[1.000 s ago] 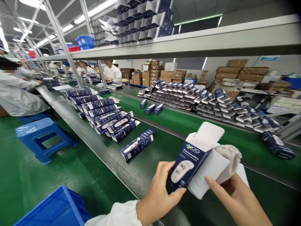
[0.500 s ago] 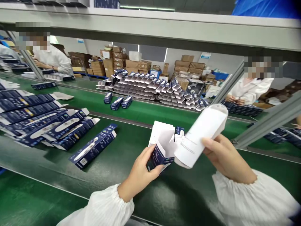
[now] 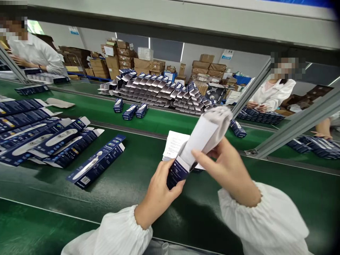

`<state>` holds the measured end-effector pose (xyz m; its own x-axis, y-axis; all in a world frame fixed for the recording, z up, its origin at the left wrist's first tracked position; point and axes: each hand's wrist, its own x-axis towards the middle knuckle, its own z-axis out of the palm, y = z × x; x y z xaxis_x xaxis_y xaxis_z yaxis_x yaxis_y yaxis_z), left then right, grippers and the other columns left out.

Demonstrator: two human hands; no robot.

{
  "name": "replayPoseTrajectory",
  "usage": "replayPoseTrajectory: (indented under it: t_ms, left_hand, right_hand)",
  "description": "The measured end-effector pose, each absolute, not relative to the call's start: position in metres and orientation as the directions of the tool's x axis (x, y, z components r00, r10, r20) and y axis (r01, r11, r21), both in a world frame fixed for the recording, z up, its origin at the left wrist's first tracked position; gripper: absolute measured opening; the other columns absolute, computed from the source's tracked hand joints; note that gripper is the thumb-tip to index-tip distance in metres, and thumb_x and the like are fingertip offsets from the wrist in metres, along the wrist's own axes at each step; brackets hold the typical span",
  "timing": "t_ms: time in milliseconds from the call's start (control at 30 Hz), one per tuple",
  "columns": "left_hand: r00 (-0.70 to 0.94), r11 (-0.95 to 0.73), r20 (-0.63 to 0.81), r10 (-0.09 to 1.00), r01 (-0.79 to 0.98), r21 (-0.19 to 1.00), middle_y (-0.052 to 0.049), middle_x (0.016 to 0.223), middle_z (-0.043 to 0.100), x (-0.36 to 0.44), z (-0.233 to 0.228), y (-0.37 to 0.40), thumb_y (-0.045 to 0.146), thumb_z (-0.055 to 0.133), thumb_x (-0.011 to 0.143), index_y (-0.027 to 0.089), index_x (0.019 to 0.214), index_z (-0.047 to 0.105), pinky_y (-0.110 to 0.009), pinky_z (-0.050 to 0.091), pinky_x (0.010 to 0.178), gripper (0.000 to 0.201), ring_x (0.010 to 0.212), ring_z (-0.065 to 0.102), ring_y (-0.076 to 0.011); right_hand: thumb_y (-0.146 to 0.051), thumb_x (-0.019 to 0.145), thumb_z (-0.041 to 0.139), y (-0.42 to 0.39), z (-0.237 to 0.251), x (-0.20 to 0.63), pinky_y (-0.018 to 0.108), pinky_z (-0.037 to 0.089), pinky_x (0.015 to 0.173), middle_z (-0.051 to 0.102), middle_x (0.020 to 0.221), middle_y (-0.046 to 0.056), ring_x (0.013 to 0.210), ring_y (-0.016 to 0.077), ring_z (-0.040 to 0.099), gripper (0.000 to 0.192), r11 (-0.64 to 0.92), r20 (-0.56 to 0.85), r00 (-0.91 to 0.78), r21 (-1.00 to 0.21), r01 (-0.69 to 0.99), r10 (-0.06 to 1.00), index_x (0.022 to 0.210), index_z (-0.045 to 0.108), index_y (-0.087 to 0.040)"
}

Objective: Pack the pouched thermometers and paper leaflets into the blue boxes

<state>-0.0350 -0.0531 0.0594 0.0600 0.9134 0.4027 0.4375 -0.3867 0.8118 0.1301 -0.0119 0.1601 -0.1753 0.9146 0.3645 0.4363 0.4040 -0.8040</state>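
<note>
Blue box [image 3: 177,172]: gripped in your left hand [image 3: 159,193] above the green bench [image 3: 138,177], its top open.
White bundle [image 3: 203,136]: clamped in your right hand [image 3: 228,171], its lower end inside the box.

This is a factory packing line. A long green belt surface [image 3: 148,124] runs across the room, with many dark blue boxes [image 3: 53,141] laid in rows on its left side. More blue boxes [image 3: 159,92] are piled along the far edge. Brown cardboard cartons [image 3: 148,65] are stacked by the back wall. Other workers in white coats [image 3: 273,95] sit at the line under a grey metal shelf [image 3: 186,21].
</note>
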Motion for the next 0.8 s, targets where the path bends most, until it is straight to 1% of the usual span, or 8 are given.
replayPoseTrajectory:
  t_ms: [133,300,400,467,533,667,733,800]
  left_hand:
    - [-0.022,-0.433,0.490,0.871,0.437,0.789,-0.009,0.125,0.044,-0.025,0.067,-0.051,0.025,0.059,0.083,0.026,0.134,0.031,-0.039,0.042,0.096,0.058,0.116,0.046,-0.0232]
    - [0.034,-0.486,0.526,0.850,0.438,0.756,-0.008,0.117,0.047,-0.026,0.087,-0.042,0.028,0.052,0.089,0.024,0.129,0.037,-0.036,0.043,0.091,0.043,0.107,0.048,-0.0212]
    - [0.075,-0.480,0.499,0.863,0.428,0.766,-0.007,0.113,0.048,-0.030,0.094,-0.039,0.028,0.052,0.089,0.025,0.127,0.040,-0.034,0.044,0.089,0.040,0.102,0.050,-0.0200]
    - [0.105,-0.468,0.470,0.876,0.416,0.780,-0.006,0.115,0.049,-0.032,0.097,-0.039,0.027,0.052,0.089,0.026,0.128,0.042,-0.033,0.044,0.090,0.040,0.104,0.050,-0.0195]
    - [0.138,-0.463,0.447,0.884,0.399,0.792,-0.005,0.118,0.049,-0.035,0.099,-0.040,0.028,0.053,0.089,0.026,0.129,0.042,-0.033,0.043,0.093,0.042,0.107,0.050,-0.0194]
    - [0.195,-0.439,0.394,0.898,0.347,0.829,-0.005,0.130,0.047,-0.039,0.096,-0.043,0.033,0.054,0.089,0.029,0.137,0.036,-0.034,0.041,0.099,0.051,0.117,0.048,-0.0211]
    - [0.172,-0.400,0.363,0.916,0.307,0.864,-0.006,0.136,0.044,-0.037,0.091,-0.044,0.035,0.052,0.090,0.029,0.140,0.031,-0.036,0.039,0.102,0.055,0.122,0.046,-0.0222]
    - [0.119,-0.365,0.345,0.931,0.256,0.895,-0.005,0.138,0.043,-0.033,0.084,-0.046,0.037,0.050,0.091,0.030,0.141,0.031,-0.036,0.038,0.104,0.054,0.124,0.045,-0.0224]
  right_hand:
    - [-0.033,0.086,0.059,-0.026,0.135,0.115,0.043,0.046,0.089,0.059,0.112,0.009,0.105,0.0271,0.055,0.034,0.519,0.477,-0.246,-0.611,0.598,0.844,0.117,0.051,-0.021]
    - [-0.035,0.088,0.057,-0.025,0.144,0.120,0.047,0.037,0.103,0.046,0.134,0.011,0.125,0.0290,0.041,0.040,0.619,0.567,-0.295,-0.546,0.564,0.769,0.125,0.048,-0.022]
    - [-0.031,0.090,0.056,-0.020,0.166,0.128,0.041,0.045,0.095,0.053,0.127,0.009,0.115,0.0253,0.051,0.035,0.670,0.605,-0.316,-0.548,0.501,0.731,0.124,0.050,-0.023]
    - [-0.026,0.091,0.055,-0.015,0.176,0.131,0.036,0.048,0.086,0.060,0.114,0.006,0.101,0.0218,0.058,0.028,0.712,0.616,-0.380,-0.482,0.510,0.689,0.119,0.054,-0.023]
    - [-0.023,0.089,0.057,-0.010,0.180,0.134,0.035,0.047,0.083,0.064,0.105,0.004,0.094,0.0206,0.058,0.021,0.764,0.579,-0.516,-0.349,0.543,0.631,0.110,0.058,-0.023]
    - [-0.024,0.092,0.056,-0.004,0.170,0.141,0.043,0.043,0.086,0.068,0.095,0.003,0.097,0.0231,0.056,0.010,0.810,0.348,-0.738,-0.138,0.569,0.578,0.094,0.065,-0.023]
    - [-0.027,0.094,0.053,-0.006,0.161,0.145,0.046,0.040,0.093,0.068,0.100,0.003,0.106,0.0248,0.054,0.015,0.824,0.337,-0.754,-0.175,0.539,0.564,0.096,0.067,-0.024]
    - [-0.028,0.096,0.049,-0.012,0.149,0.146,0.045,0.039,0.099,0.066,0.110,0.004,0.113,0.0243,0.052,0.020,0.783,0.461,-0.634,-0.337,0.522,0.621,0.103,0.067,-0.024]
